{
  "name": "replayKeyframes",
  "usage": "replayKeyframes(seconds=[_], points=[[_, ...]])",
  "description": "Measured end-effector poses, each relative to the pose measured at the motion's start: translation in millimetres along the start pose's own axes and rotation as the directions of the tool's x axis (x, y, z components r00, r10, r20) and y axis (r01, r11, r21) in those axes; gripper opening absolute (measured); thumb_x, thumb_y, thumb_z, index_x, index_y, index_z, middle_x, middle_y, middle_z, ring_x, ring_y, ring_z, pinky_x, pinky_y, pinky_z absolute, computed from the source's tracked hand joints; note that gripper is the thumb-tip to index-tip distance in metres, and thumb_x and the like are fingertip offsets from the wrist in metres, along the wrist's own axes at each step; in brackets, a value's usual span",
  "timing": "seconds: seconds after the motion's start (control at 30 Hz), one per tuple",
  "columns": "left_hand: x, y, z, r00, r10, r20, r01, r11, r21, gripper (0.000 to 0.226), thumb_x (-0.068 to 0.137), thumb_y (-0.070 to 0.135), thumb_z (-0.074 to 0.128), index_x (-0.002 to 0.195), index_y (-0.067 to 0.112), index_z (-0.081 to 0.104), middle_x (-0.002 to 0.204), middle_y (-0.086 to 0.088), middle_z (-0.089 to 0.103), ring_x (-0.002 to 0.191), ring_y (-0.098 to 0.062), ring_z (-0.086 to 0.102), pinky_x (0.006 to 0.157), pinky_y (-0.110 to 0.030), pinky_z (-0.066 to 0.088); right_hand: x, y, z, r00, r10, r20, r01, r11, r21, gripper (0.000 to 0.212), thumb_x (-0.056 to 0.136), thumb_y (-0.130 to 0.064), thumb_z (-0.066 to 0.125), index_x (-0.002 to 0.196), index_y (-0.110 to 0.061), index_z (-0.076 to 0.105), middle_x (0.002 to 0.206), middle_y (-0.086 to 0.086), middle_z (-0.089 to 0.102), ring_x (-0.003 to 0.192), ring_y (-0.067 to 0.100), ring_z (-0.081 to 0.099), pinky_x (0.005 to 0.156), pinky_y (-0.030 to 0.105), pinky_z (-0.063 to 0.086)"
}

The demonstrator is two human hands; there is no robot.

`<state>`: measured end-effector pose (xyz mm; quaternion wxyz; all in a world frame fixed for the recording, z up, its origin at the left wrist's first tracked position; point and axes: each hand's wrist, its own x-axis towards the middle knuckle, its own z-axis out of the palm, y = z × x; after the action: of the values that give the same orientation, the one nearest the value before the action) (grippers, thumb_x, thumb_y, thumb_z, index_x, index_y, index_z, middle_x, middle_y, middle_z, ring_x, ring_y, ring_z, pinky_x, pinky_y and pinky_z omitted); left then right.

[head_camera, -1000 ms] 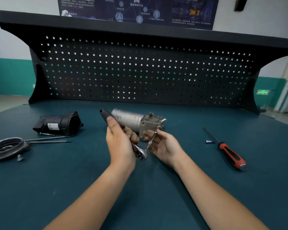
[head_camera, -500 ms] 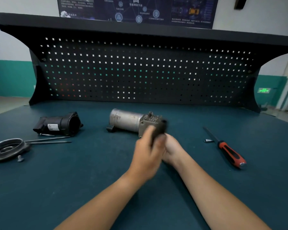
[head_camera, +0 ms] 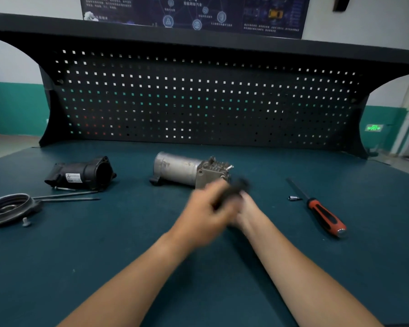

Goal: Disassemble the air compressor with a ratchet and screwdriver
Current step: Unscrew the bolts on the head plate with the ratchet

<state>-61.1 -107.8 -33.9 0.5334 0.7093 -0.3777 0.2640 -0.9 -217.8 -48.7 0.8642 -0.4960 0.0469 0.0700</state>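
The air compressor (head_camera: 187, 169), a silver cylinder with a cast metal head at its right end, lies on the bench in the middle. Just in front of that head, my left hand (head_camera: 208, 208) is blurred and closed around the black handle of the ratchet (head_camera: 236, 186), which points up and to the right. My right hand (head_camera: 246, 208) sits right behind the left one, mostly hidden; what it holds cannot be made out. The red-and-black screwdriver (head_camera: 321, 213) lies on the bench to the right.
A black motor housing (head_camera: 80, 173) lies at the left, with two long bolts (head_camera: 69, 197), a round metal cover (head_camera: 7, 208) and a small bolt (head_camera: 26, 221) near it. A small socket (head_camera: 294, 198) rests beside the screwdriver. A black pegboard (head_camera: 198, 102) closes the back.
My left hand has swung the ratchet handle from the left side over to the right, crossing in front of my right hand. The compressor has stayed in place.
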Motion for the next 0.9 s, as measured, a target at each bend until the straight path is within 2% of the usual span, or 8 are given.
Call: replayKeyframes(seconds=[0.07,0.17,0.27,0.53,0.63,0.73,0.8,0.9], points=[[-7,-3,4,0.959,0.135,0.250,-0.209,0.932,0.296,0.051,0.078,0.046,0.046,0.081,-0.002,0.059,0.066,-0.015,0.059,0.060,-0.025,0.049,0.052,-0.032,0.037,-4,0,-1,0.998,0.005,0.057,-0.006,1.000,0.006,0.029,0.100,-0.012,0.031,0.089,-0.002,0.056,0.075,0.007,0.069,0.070,0.011,0.067,0.066,0.019,0.053],[2,0,-2,0.989,0.148,-0.002,-0.146,0.975,0.165,0.041,0.080,0.038,0.049,0.078,-0.002,0.058,0.058,0.003,0.053,0.053,-0.003,0.044,0.052,-0.015,0.035,-3,0,4,0.999,0.018,0.033,-0.019,0.999,0.038,0.023,0.099,-0.016,0.035,0.092,-0.007,0.055,0.079,0.009,0.065,0.059,0.012,0.064,0.058,0.022,0.052],[11,4,-6,0.921,-0.200,-0.335,0.102,0.952,-0.287,0.033,0.092,0.041,0.048,0.071,0.016,0.048,0.043,0.010,0.045,0.040,0.004,0.038,0.042,-0.010,0.031,1,1,7,0.998,0.052,0.022,-0.053,0.998,0.042,0.024,0.099,-0.022,0.037,0.093,-0.011,0.057,0.067,0.002,0.071,0.055,0.012,0.067,0.051,0.019,0.051],[18,-3,-18,0.556,-0.741,-0.377,0.124,0.522,-0.844,0.043,0.096,0.053,0.026,0.072,0.018,0.032,0.040,0.009,0.025,0.033,-0.007,0.024,0.036,-0.016,0.028,-1,-1,7,0.999,0.021,0.033,-0.025,0.990,0.142,0.025,0.099,-0.014,0.037,0.085,-0.007,0.057,0.061,0.003,0.070,0.052,0.010,0.067,0.041,0.016,0.048],[15,-2,-13,0.707,-0.589,-0.393,0.183,0.688,-0.702,0.039,0.098,0.045,0.028,0.071,0.017,0.034,0.040,0.009,0.030,0.033,-0.004,0.026,0.036,-0.016,0.026,0,-1,11,1.000,0.010,-0.011,-0.009,0.992,0.127,0.025,0.098,-0.011,0.040,0.079,-0.006,0.055,0.054,0.004,0.068,0.047,0.010,0.065,0.041,0.016,0.049],[4,0,-3,0.971,-0.076,-0.228,0.035,0.983,-0.178,0.029,0.093,0.037,0.046,0.073,0.016,0.045,0.048,0.010,0.048,0.041,-0.006,0.039,0.042,-0.013,0.034,-3,-2,8,1.000,-0.006,0.002,0.005,0.997,0.080,0.027,0.098,-0.009,0.039,0.076,-0.007,0.054,0.056,0.005,0.066,0.050,0.012,0.065,0.048,0.020,0.052],[-2,-6,-1,0.988,0.157,-0.011,-0.153,0.977,0.152,0.023,0.085,0.034,0.048,0.081,0.011,0.053,0.054,0.014,0.043,0.052,-0.004,0.035,0.051,-0.005,0.032,-6,0,7,0.999,-0.030,-0.013,0.030,0.999,0.017,0.030,0.098,-0.005,0.033,0.073,-0.008,0.049,0.049,0.002,0.063,0.045,0.010,0.062,0.046,0.018,0.051],[-2,-5,-6,0.990,0.106,-0.088,-0.098,0.992,0.083,0.014,0.083,0.037,0.043,0.076,0.026,0.048,0.054,0.012,0.048,0.051,0.005,0.040,0.050,-0.003,0.029,-5,2,9,0.999,-0.037,-0.027,0.036,0.999,-0.014,0.022,0.097,-0.005,0.040,0.078,-0.006,0.053,0.052,0.002,0.064,0.047,0.010,0.063,0.047,0.018,0.052]])
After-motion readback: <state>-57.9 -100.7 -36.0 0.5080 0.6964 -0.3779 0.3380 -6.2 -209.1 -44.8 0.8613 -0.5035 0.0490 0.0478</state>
